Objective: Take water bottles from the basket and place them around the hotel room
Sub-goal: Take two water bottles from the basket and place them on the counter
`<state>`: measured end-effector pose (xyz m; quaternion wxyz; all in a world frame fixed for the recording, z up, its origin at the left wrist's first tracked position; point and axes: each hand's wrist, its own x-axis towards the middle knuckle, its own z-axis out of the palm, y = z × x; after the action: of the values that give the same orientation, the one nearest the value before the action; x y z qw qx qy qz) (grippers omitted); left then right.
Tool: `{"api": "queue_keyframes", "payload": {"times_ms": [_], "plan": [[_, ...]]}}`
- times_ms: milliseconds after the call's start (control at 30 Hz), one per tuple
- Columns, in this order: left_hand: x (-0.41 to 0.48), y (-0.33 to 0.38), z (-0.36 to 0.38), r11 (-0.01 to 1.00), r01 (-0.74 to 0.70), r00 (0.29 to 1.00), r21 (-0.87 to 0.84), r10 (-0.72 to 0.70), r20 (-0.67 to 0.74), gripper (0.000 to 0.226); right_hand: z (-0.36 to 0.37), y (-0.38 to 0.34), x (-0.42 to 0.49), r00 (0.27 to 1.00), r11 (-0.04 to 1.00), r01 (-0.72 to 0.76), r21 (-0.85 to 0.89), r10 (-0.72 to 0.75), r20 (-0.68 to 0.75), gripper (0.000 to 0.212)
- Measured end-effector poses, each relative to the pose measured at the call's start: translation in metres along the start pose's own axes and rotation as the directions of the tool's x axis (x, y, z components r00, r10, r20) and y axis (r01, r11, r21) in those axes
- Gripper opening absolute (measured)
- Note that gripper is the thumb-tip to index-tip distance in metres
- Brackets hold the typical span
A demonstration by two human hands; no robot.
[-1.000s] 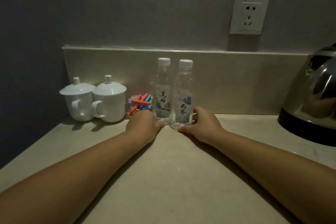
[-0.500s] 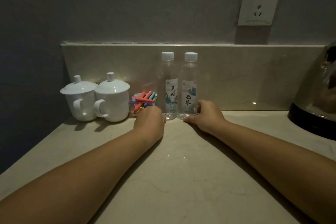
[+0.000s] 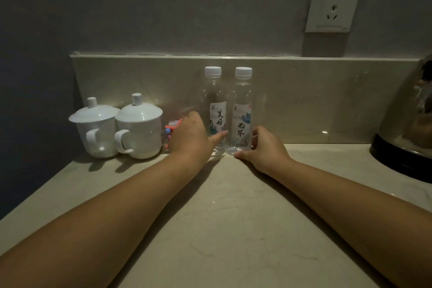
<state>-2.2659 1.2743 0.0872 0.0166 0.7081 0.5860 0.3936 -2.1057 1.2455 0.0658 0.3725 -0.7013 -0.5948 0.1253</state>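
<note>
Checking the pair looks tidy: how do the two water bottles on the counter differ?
The left bottle carries different label characters from the right bottle. The left hand grips the left bottle at its lower label; the right hand holds the right bottle nearer its base. Both stand upright, side by side, clear with white caps.

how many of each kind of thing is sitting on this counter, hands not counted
water bottles: 2
lidded white cups: 2
glass of coloured sachets: 1
kettle: 1
total: 6
</note>
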Motion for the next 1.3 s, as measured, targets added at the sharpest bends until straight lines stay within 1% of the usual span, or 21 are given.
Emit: {"api": "queue_keyframes", "payload": {"times_ms": [67,100,200,300,433,633,767,900,967,1100,1300], "plan": [[0.005,-0.001,-0.003,0.999,0.02,1.0,-0.025,-0.02,0.007,0.072,0.0,0.0,0.0,1.0,1.0,0.004,0.004,-0.004,0.001,0.056],[0.008,-0.001,-0.005,0.999,0.018,1.0,-0.034,-0.018,0.014,0.074,0.0,0.001,0.0,1.0,1.0,0.004,0.006,-0.004,0.0,0.056],[0.013,-0.001,-0.01,0.997,0.003,0.997,-0.075,0.003,0.08,0.067,0.0,0.002,0.0,1.0,1.0,0.008,0.017,-0.008,0.007,0.056],[0.021,-0.005,-0.014,0.987,0.024,0.987,-0.157,0.001,0.16,0.054,-0.001,0.003,0.001,1.0,1.0,0.013,0.024,-0.014,0.017,0.056],[0.03,-0.011,-0.02,0.988,0.008,0.976,-0.153,0.025,0.214,0.061,-0.001,0.005,0.004,1.0,0.999,0.015,0.031,-0.016,0.021,0.055],[0.036,-0.021,-0.023,0.971,-0.022,0.951,-0.239,0.094,0.295,0.046,0.002,0.004,0.004,0.999,0.998,0.022,0.051,-0.023,0.021,0.054],[0.037,-0.025,-0.022,0.97,-0.034,0.947,-0.243,0.108,0.302,0.043,0.004,0.004,0.002,1.0,0.999,0.016,0.049,-0.015,-0.011,0.053],[0.037,-0.027,-0.021,0.97,-0.038,0.952,-0.238,0.107,0.286,0.038,0.001,0.002,0.0,0.999,1.0,-0.004,0.009,0.004,-0.044,0.059],[0.037,-0.027,-0.021,0.975,-0.052,0.954,-0.216,0.112,0.279,0.04,0.001,0.001,0.0,0.999,1.0,-0.012,-0.001,0.011,-0.046,0.061],[0.038,-0.028,-0.021,0.973,-0.07,0.947,-0.22,0.134,0.292,0.046,0.001,0.001,0.0,1.0,1.0,-0.003,0.031,0.004,-0.029,0.057],[0.037,-0.029,-0.021,0.981,-0.109,0.953,-0.162,0.15,0.265,0.05,0.002,0.003,0.002,1.0,0.999,-0.003,0.032,0.003,-0.019,0.054]]}}
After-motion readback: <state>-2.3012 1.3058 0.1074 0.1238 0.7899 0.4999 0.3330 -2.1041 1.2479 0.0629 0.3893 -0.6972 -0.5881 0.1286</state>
